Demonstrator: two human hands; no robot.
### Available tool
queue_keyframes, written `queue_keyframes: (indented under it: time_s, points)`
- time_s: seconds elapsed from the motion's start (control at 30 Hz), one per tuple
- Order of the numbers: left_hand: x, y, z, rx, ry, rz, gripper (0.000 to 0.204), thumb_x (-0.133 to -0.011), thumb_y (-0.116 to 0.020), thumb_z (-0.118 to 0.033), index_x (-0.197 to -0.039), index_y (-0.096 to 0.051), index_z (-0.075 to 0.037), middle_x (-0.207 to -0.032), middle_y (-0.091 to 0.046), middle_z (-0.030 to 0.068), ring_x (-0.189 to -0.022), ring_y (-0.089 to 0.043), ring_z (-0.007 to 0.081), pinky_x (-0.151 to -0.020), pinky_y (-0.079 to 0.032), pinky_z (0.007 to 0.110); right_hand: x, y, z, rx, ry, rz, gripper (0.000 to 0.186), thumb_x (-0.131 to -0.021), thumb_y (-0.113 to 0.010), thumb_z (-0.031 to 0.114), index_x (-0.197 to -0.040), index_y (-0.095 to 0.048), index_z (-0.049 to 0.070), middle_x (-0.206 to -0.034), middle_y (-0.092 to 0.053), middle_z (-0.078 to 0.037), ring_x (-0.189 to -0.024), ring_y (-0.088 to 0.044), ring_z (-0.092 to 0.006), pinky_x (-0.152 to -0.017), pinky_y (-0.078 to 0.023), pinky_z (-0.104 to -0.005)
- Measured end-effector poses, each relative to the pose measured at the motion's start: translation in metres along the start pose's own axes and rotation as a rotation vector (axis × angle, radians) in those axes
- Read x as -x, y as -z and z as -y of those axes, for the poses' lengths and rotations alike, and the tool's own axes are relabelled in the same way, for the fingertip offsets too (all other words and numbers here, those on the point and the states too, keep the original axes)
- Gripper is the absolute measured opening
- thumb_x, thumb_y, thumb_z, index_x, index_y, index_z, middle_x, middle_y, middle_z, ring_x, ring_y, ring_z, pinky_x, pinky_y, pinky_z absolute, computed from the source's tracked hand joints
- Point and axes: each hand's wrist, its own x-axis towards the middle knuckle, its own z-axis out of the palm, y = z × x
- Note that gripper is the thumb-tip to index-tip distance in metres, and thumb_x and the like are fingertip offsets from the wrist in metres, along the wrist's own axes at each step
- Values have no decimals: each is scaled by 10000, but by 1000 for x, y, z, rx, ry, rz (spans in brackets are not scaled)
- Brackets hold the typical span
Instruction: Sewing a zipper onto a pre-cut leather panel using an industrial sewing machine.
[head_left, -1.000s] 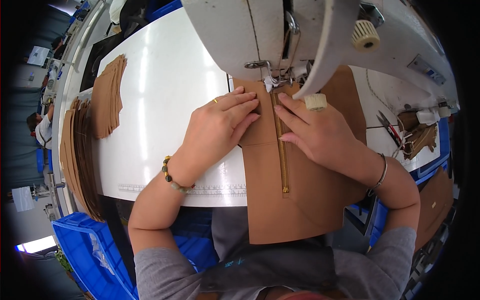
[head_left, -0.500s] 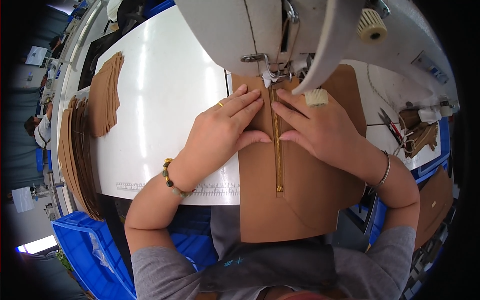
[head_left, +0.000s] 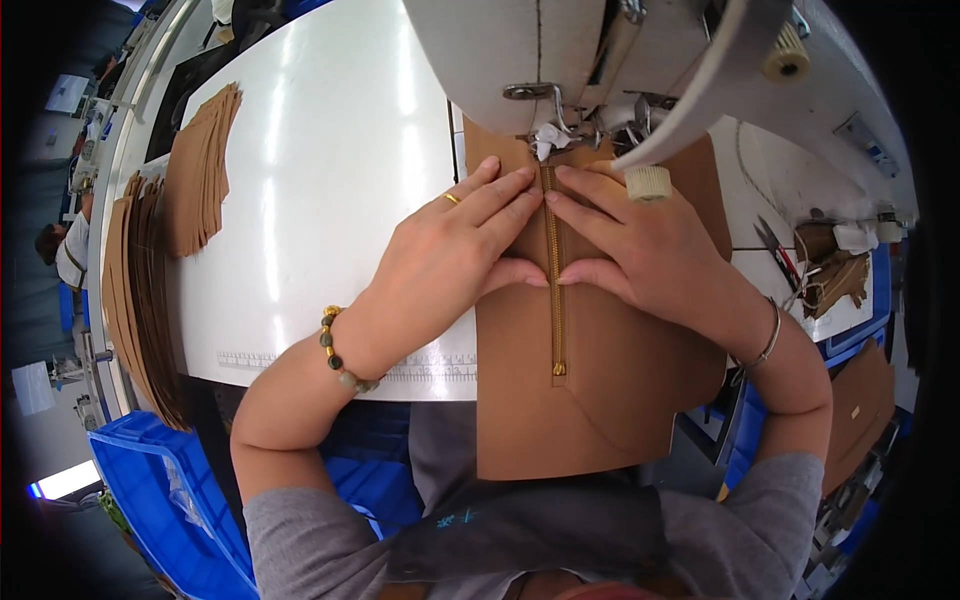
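Observation:
A large brown leather-like panel (head_left: 620, 400) lies flat under the head of a white sewing machine (head_left: 500, 50). A brass-toothed zipper (head_left: 557, 300) runs lengthwise in a slot in it, with the pull at the near end. My left hand (head_left: 450, 240) rests flat on the panel left of the zipper, fingers stretched toward the presser foot (head_left: 548, 143). Mirroring it on the right side, my right hand (head_left: 640, 240) lies with fingers extended. Both thumbs reach the zipper's edges and nearly meet. The panel's far end is partly hidden behind the machine head.
Stacks of brown cut pieces (head_left: 200, 170) and longer strips (head_left: 140, 290) lie at the table's left. Red-handled scissors (head_left: 778, 250) and brown scraps (head_left: 840, 280) are on the right. A blue crate (head_left: 180, 500) stands lower left; a ruler scale (head_left: 430, 370) marks the table's front edge.
The panel and both hands have shifted slightly away from me, toward the presser foot. The whole view has also moved a little. Both hands keep the same flat pose.

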Motion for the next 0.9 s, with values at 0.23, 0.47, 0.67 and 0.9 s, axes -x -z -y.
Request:
queue_keyframes:
  time_s: [0.23, 0.47, 0.67, 0.9]
  points:
    - [-2, 3, -5, -117, -37, 66, 693, -788, -779, -429, -1342, -658, -30, -1420, -640, 112, -1360, -579, 308, -1074, -524, 379, -1, 1, -1, 15, 21, -26, 662, -807, -779, 471, -1317, -670, 64, -1186, -666, -87, -1141, -609, -280, -1157, -409, -457]
    - [-1, 5, -5, -128, -26, 63, 693, -800, -768, -435, -1349, -654, -28, -1417, -645, 95, -1349, -586, 300, -1049, -529, 370, -5, 6, -4, 153, -106, -49, 851, -749, -726, 631, -1411, -626, 107, -991, -657, -84, -951, -596, -261, -953, -478, -410]
    - [-1, 4, -4, -122, -36, 25, 699, -802, -765, -441, -1353, -651, -26, -1406, -651, 98, -1329, -598, 306, -1071, -511, 383, -1, 2, -1, 183, -87, 19, 863, -766, -682, 674, -1419, -624, 113, -1017, -674, -88, -990, -613, -279, -965, -499, -406]
    - [0, 4, -2, -118, -45, 18, 711, -801, -755, -460, -1355, -649, -27, -1387, -661, 106, -1320, -604, 305, -1075, -504, 391, 0, 0, -1, 129, -78, 8, 834, -779, -698, 643, -1421, -624, 116, -1283, -697, -99, -1124, -634, -305, -1022, -494, -418]
